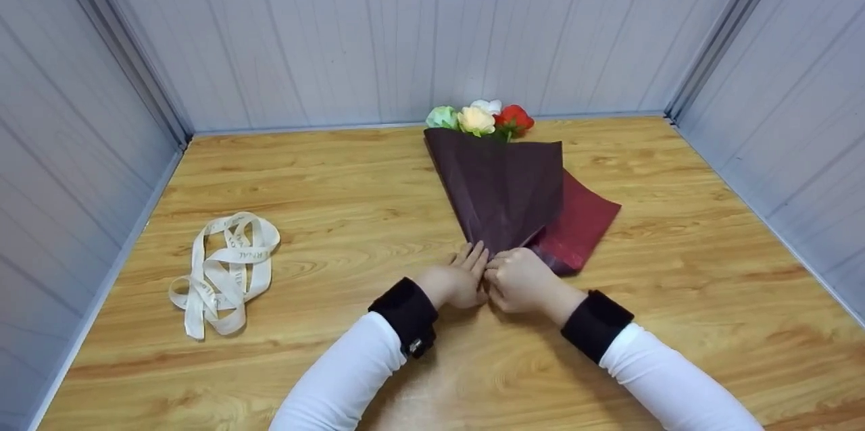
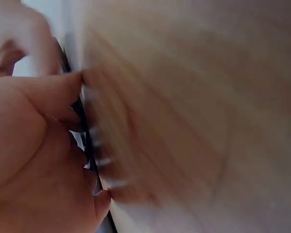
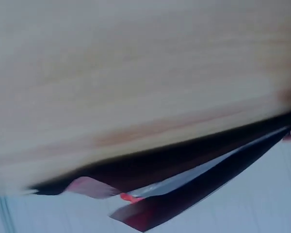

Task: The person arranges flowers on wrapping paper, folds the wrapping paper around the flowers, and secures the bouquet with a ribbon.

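Observation:
A bouquet of artificial flowers in pale green, cream, white and red shows above dark plum wrapping paper. The paper narrows to a gathered lower end between the two hands. My left hand presses that end from the left, its fingers extended over the paper. From the right, my right hand has its fingers curled and pinches the gathered end. A red face of the wrapping paper spreads out at the right. In the right wrist view the dark paper stands apart in two layers.
A loosely looped cream ribbon with printed lettering lies at the left of the wooden table. Pale panel walls enclose the table at the back and both sides. The flower heads lie close to the back wall.

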A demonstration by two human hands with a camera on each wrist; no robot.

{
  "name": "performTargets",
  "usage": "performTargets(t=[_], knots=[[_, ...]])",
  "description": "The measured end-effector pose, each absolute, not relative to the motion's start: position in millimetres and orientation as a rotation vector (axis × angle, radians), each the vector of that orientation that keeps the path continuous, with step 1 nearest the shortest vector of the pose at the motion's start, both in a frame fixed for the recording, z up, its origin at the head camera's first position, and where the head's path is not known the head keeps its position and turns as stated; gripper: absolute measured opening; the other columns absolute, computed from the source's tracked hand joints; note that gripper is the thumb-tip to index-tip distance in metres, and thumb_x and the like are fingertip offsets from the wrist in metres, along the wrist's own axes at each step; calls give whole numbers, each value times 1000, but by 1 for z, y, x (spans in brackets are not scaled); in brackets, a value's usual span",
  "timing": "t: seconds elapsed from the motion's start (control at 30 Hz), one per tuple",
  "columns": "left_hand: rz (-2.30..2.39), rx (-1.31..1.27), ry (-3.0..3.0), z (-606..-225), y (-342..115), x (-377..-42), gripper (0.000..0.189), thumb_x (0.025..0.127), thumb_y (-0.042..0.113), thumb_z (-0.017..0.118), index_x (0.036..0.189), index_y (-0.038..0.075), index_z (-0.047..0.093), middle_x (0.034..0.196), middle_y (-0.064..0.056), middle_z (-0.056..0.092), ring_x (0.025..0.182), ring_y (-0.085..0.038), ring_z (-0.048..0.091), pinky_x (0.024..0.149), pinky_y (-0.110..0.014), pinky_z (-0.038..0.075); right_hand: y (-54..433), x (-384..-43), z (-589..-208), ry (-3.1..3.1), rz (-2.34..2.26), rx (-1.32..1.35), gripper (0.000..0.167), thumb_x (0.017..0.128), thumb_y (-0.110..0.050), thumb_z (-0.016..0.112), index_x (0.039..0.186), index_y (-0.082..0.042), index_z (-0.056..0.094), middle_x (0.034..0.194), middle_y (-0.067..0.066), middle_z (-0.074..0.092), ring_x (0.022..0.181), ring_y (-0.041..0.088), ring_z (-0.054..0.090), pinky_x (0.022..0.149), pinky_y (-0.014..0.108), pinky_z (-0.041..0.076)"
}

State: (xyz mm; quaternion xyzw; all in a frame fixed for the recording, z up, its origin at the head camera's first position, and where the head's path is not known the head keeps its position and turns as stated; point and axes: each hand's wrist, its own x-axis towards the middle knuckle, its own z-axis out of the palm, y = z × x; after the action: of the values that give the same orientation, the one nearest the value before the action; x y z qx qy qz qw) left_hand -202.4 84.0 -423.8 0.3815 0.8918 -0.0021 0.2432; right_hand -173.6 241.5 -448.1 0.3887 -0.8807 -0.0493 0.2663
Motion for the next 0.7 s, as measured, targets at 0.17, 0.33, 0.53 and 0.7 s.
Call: performTargets(t=[0.17,0.33,0.53,0.7], knots=[[-59,1005,2402,-423,84,-198,64,98,47,39,153,30,10,159,-10,-15,146,-25,-10,118,-41,4,243,-183,-439,-2626,285,682,10,83,-9,60,84,-3,68,82,10,66,78,26,64,70,39,52],[28,1024,2389,-422,84,-198,61,97,47,44,150,41,14,158,-13,-12,146,-29,-9,118,-45,5,243,-197,-435,-2887,459,397,35,99,-14,45,129,1,54,132,25,51,122,39,49,102,48,39],[6,1102,2439,-422,82,-197,60,96,46,47,149,39,20,159,-13,-4,147,-27,-7,118,-45,6,248,-200,-438,-3139,439,393,44,102,-19,38,141,0,40,149,26,31,136,43,31,109,56,25],[43,1158,2425,-422,79,-198,60,96,41,48,151,30,24,160,-10,2,147,-23,-6,118,-43,4,249,-199,-441,-3351,455,372,56,104,-34,27,152,-9,16,158,19,4,144,40,6,112,61,7]])
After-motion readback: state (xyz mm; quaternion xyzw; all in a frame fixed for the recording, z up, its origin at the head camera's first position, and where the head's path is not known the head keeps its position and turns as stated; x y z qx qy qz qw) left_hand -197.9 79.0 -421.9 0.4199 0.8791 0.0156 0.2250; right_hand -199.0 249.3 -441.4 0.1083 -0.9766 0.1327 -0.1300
